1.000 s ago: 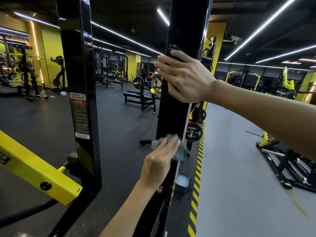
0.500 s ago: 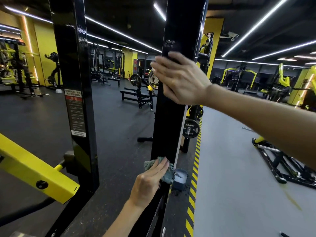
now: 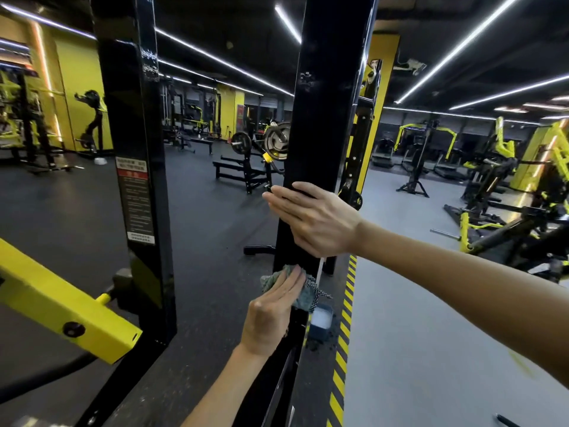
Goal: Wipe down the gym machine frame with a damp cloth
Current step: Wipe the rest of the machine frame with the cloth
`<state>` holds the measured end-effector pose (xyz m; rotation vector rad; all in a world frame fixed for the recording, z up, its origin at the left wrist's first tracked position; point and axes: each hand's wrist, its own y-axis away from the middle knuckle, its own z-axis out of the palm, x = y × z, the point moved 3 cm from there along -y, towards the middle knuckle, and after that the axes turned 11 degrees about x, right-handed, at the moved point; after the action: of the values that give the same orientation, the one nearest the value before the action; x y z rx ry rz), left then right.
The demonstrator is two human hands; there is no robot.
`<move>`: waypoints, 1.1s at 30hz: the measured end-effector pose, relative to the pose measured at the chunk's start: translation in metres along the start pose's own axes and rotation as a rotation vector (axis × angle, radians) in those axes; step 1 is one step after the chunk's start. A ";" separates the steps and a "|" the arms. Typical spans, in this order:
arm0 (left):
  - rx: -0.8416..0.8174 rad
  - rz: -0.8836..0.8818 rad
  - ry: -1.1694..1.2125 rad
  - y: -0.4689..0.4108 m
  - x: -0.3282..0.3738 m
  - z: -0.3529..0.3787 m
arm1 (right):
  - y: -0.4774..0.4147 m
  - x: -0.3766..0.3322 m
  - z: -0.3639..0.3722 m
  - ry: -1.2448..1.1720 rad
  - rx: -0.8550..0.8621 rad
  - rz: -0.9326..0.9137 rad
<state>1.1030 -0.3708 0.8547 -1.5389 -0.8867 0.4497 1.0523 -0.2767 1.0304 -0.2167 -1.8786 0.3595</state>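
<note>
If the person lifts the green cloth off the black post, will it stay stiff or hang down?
Probably floppy: the cloth is bunched in folds under the left hand, and a loose checked corner droops beside the post. It likely weighs little, since flat fingers alone hold it against the upright surface.

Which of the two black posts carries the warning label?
The left post, beside the yellow bar. The right post, where the cloth is, shows none.

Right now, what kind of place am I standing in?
A gym, most likely a commercial weight room. A plate-loaded barbell sits on a bench rack, yellow-framed machines line the right side, and a black machine upright stands right in front of you.
</note>
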 end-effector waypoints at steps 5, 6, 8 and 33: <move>0.106 0.074 -0.059 -0.055 0.010 -0.007 | -0.002 0.003 0.001 0.035 -0.043 -0.022; 0.140 0.065 -0.066 -0.057 0.011 -0.004 | -0.002 0.004 0.001 0.032 -0.038 -0.023; 0.153 0.026 -0.057 -0.035 0.010 0.002 | -0.003 0.003 0.001 0.013 -0.031 -0.014; 0.349 -1.071 0.720 -0.068 0.036 -0.066 | -0.029 -0.005 -0.073 -0.885 -0.070 0.496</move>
<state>1.1554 -0.3897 0.9394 -0.6387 -0.8488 -0.6618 1.1236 -0.2952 1.0575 -0.6569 -2.7019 0.8236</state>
